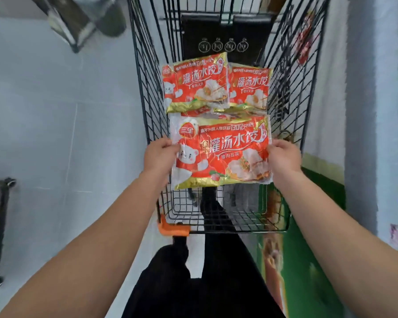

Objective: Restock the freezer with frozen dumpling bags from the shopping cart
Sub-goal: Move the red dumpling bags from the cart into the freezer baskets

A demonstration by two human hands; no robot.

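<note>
While both arms reach forward over the black wire shopping cart, the person holds a flat red-and-gold plastic dumpling bag by its two short edges, above the cart's near end. The left hand pinches the bag's left edge, thumb on top and fingers curled beneath; the right hand grips the right edge the same way. The bag faces up, glossy and crinkled, with large white characters across a red field, a white cartoon bear at lower left, pictured dumplings at lower right and a gold band along the bottom. Two more bags of the same design lie side by side deeper in the basket: the left-hand bag and the right-hand bag, their edges overlapping. An orange handle end shows at the cart's near rim.
</note>
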